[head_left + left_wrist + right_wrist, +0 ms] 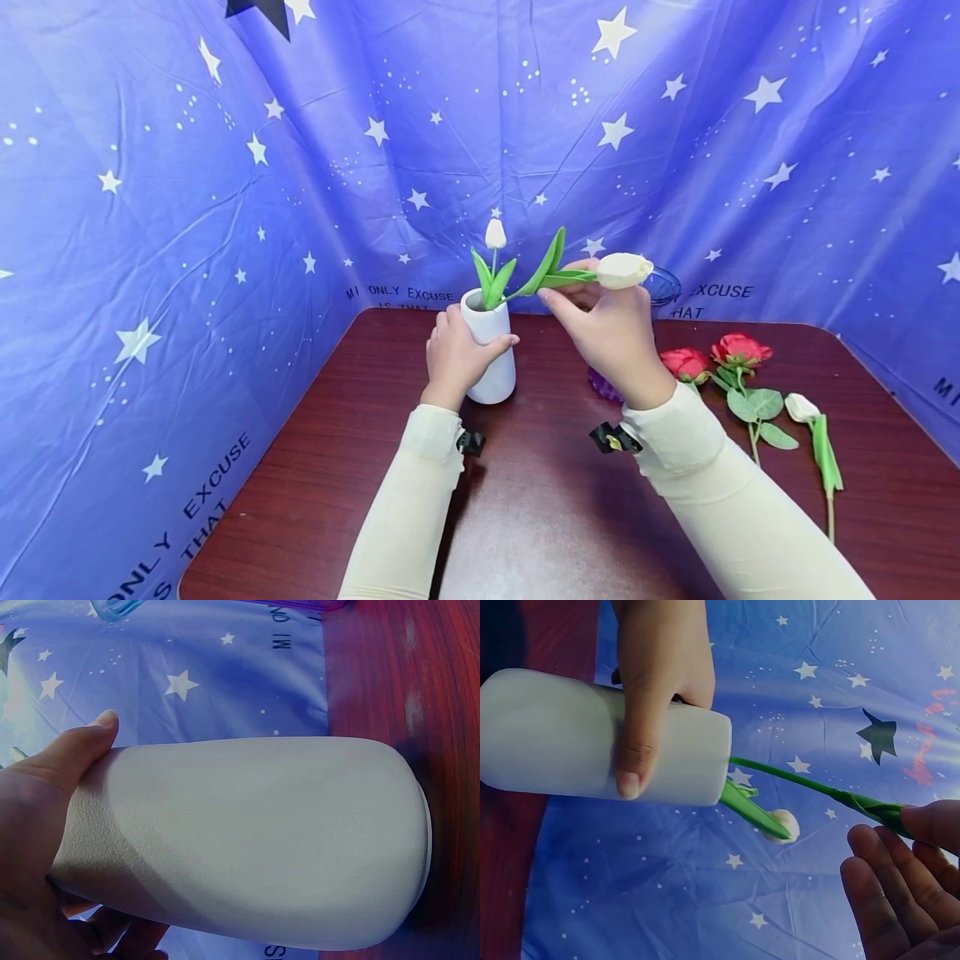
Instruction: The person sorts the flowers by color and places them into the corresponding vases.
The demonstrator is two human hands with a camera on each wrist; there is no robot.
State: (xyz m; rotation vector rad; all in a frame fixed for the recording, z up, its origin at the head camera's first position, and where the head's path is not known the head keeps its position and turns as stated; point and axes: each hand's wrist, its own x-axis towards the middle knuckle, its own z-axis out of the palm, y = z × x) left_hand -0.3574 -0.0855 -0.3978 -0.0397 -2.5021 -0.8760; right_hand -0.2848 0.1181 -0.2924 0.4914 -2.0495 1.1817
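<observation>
Prob. an indoor nook or makeshift booth, curtained off; whether it's in a home, office or studio can't be told. Blue fabric w/ white stars hangs at the back & both sides, creased & folded like cloth, w/ printed caps lettering, e.g. "ONLY EXCUSE". It closes in around a dk reddish-brown wood-grain table w/ rounded corners. Small blk units worn at both cuffs suggest a rec. setup.
</observation>
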